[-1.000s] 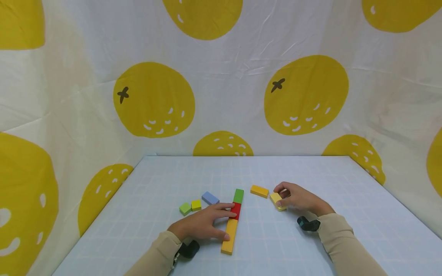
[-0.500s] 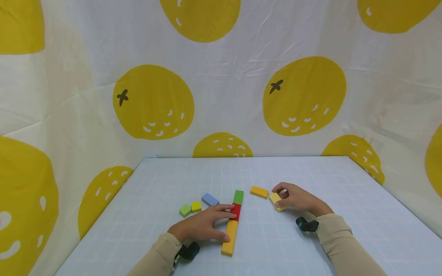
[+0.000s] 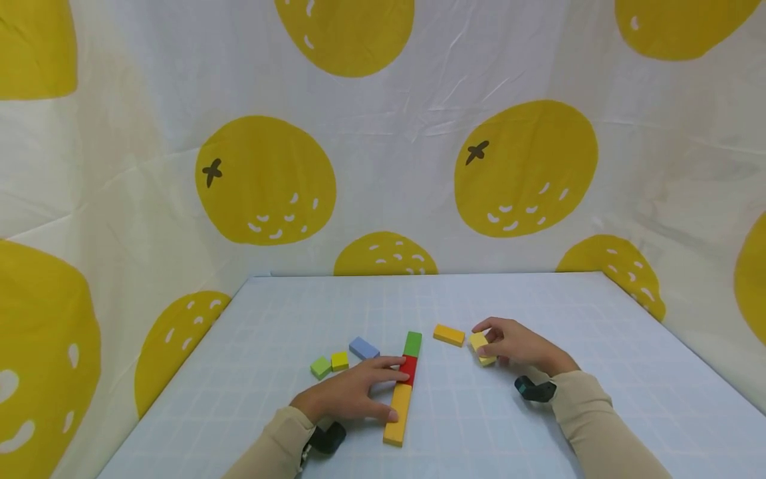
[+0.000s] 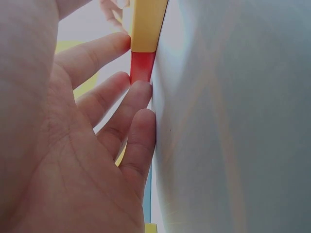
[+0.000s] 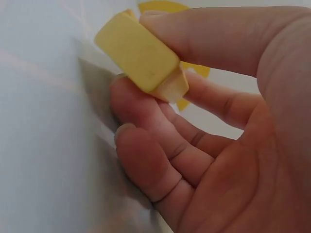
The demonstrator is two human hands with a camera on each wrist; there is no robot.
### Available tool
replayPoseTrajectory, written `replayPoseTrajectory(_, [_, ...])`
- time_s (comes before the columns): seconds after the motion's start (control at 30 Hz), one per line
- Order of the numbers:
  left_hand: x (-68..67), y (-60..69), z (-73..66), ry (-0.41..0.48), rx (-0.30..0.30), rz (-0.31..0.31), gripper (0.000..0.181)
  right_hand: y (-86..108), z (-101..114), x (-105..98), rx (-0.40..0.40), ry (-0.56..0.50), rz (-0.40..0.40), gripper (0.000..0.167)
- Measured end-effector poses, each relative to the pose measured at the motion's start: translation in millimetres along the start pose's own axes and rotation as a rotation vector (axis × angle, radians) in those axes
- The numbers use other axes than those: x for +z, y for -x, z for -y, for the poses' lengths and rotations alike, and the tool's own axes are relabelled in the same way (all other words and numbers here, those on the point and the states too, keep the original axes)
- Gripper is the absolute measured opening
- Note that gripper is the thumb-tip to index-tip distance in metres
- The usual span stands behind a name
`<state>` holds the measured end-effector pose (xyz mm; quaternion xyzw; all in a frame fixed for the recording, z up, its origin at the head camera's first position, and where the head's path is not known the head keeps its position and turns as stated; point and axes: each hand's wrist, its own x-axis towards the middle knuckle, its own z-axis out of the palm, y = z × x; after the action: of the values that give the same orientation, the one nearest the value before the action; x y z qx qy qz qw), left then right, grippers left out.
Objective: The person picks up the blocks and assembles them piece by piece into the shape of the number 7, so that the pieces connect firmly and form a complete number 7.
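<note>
My left hand (image 3: 353, 389) lies over a straight row of blocks, fingers spread. Its fingertips touch the red block (image 3: 408, 372) in the middle of the row, and its thumb rests on the long orange block (image 3: 397, 426) at the near end. A green block (image 3: 413, 343) forms the far end. In the left wrist view the red block (image 4: 142, 68) shows beside the fingertips. My right hand (image 3: 514, 346) pinches a pale yellow block (image 5: 138, 51) between thumb and fingers. A lighter yellow part shows behind it; I cannot tell whether that is a separate piece.
Another orange block (image 3: 449, 334) lies between the row and my right hand. Left of the row are a blue block (image 3: 364, 347), a small yellow block (image 3: 340, 360) and a light green block (image 3: 320, 367). A fruit-patterned curtain (image 3: 395, 179) hangs behind the table (image 3: 299, 299).
The pale yellow block has shifted and turned very slightly in my right hand. My left hand stays on the row. The head view has tilted a little.
</note>
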<state>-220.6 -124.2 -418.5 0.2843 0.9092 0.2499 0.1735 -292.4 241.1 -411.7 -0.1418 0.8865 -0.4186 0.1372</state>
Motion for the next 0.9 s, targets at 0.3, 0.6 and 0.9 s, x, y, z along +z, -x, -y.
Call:
replayPoseTrajectory(0.3, [2.0,-0.4,2.3,-0.013,-0.003,-0.003,0.060,-4.1,-13,-2,0.057,-0.094,-0.100,0.061])
replayPoseTrajectory(0.6, [2.1,-1.1,2.4,-0.010,-0.001,-0.004,0.060,-8.1,-15,-1,0.112,-0.147,-0.163,0.068])
replayPoseTrajectory(0.9, [2.1,-0.8,3.4,-0.011,0.013,-0.007,0.060,-9.8,-15,1,0.124,-0.169,-0.193,0.068])
